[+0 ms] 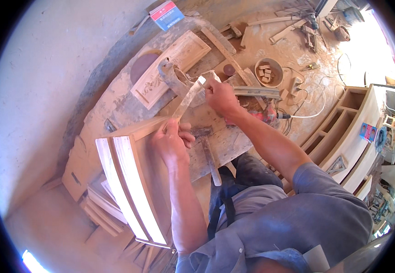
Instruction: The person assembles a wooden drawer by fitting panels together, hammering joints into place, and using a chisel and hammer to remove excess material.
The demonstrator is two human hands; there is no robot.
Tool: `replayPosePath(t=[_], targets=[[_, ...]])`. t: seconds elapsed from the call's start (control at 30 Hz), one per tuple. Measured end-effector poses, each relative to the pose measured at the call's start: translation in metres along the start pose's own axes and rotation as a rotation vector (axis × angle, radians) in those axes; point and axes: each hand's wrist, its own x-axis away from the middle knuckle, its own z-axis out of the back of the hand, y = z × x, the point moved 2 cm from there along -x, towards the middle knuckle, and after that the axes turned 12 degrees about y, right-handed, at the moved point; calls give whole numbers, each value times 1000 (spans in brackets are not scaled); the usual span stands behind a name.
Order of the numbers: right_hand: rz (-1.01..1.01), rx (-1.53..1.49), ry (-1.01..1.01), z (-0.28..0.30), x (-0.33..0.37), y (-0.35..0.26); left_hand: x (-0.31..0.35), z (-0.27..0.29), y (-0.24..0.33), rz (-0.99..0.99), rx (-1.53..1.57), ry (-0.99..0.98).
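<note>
A pale, narrow strip [188, 101] runs at a slant between my two hands above the workbench; I cannot make out its material. My left hand [173, 143] pinches its lower end, beside the corner of a wooden drawer-like box [149, 175] with two pale front boards. At the strip's bright upper end, the closed fingers of my right hand [221, 96] grip it. A hammer [211, 159] lies on the bench [233, 143] to the right of my left hand. Below my right forearm is a red power tool [263, 116], partly hidden.
A framed wooden panel [172, 68] and a brown disc [143, 67] lie at the far left. Beyond my right hand stands a bowl [275, 68] with wood blocks. A wooden cabinet frame [338, 123] is at right. Boards [99, 216] are stacked at lower left.
</note>
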Motion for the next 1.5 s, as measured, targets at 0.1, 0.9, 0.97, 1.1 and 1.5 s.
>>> replayPosePath(t=[0.1, 0.9, 0.97, 1.1, 1.5], targets=[[-195, -104, 49, 6, -9, 6, 0, 1, 2, -14, -3, -27], [-187, -71, 94, 3, -5, 7, 19, -6, -7, -93, -54, -38], [-120, -31, 44, 2, 8, -3, 19, -11, -10, -110, -100, -48], [-137, 120, 112, 12, -1, -4, 25, -18, -5, -117, -129, -51], [-48, 155, 128, 19, -2, -2, 47, -12, 2, -153, -151, -20]])
